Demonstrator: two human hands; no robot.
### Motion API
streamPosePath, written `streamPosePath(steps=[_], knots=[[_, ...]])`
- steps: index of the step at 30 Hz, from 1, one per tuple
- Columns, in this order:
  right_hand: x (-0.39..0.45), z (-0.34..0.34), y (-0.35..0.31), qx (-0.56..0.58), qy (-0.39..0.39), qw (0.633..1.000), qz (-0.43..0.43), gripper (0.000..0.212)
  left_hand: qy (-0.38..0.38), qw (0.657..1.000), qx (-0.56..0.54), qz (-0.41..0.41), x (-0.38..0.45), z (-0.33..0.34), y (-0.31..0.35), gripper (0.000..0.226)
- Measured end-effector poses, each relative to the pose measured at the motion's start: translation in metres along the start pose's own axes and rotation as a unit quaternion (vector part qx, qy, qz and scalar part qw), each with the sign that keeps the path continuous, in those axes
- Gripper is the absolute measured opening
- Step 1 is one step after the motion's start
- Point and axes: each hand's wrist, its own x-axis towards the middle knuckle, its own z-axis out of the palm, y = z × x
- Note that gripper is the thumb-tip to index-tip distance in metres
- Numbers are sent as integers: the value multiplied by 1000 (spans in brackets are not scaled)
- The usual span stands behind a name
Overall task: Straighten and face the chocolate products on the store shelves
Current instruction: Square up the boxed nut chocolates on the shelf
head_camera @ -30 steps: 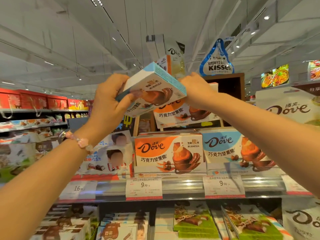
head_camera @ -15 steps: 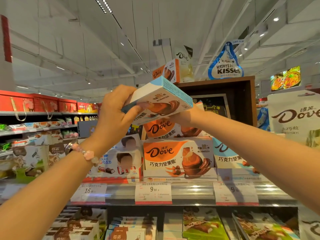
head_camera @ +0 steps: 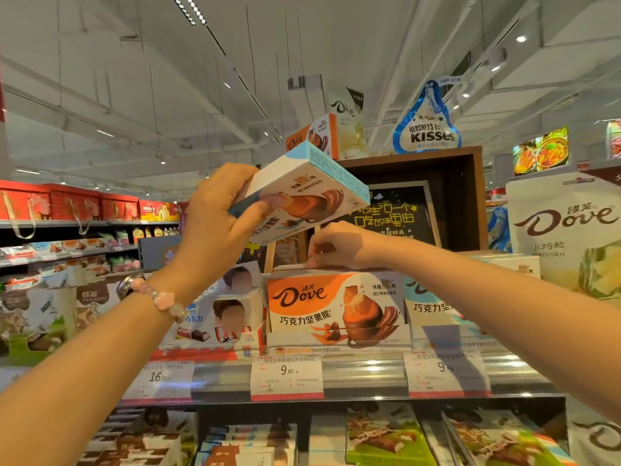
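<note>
Left fingers (head_camera: 265, 205) wrap the near end of a blue-edged white cardboard Dove chocolate box (head_camera: 302, 191), thumb across the printed face, clamped on it. Left hand (head_camera: 221, 216) holds that box tilted, raised at about 12 o'clock over the shelf stock, apart from everything below. A pink beaded bracelet (head_camera: 161, 299) sits on the left wrist.

Right hand (head_camera: 339, 245) is at 1 o'clock, knuckles up. Right fingertips (head_camera: 314, 258) are curled down onto the top back edge of the orange-and-white Dove carton (head_camera: 332, 307), pinching at that edge; exactly what they pinch there, can't tell.

The orange carton stands upright, face forward, at the centre of the silver metal shelf rail (head_camera: 363, 378). At its 3 o'clock, a blue-and-white Dove carton (head_camera: 433, 307) sits touching or just beside it, partly hidden by the right forearm. At 9 o'clock, white Kinder-style boxes (head_camera: 232, 314).

White price tags (head_camera: 287, 375) hang on the rail, the middle one reading 9.90. At 1 o'clock above: dark wooden display crate (head_camera: 470, 196), with a blue Hershey's Kisses bag (head_camera: 426, 126) on top.
</note>
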Motion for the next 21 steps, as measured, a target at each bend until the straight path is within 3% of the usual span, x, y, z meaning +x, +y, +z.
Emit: streamPosePath(steps=[3,5,7,10,13,16,21], knots=[[-22,-30,8,91,61,993,44,17,-16,1000,-5,4,3,3,3,31],[-41,-58,11,192,179,962,74,22,-29,999,5,12,7,9,4,38],[-57,-81,8,277,247,927,57,28,-56,998,23,23,12,18,6,43],[-75,-96,-6,269,183,945,-6,50,-103,993,49,20,21,38,13,53],[-85,-94,-11,114,128,985,-3,73,-111,992,52,32,28,56,21,55],[-96,-93,-6,22,172,985,-15,56,-113,992,25,45,32,70,29,48],[-133,-104,14,97,195,975,44,44,-161,987,-2,29,38,79,35,52]])
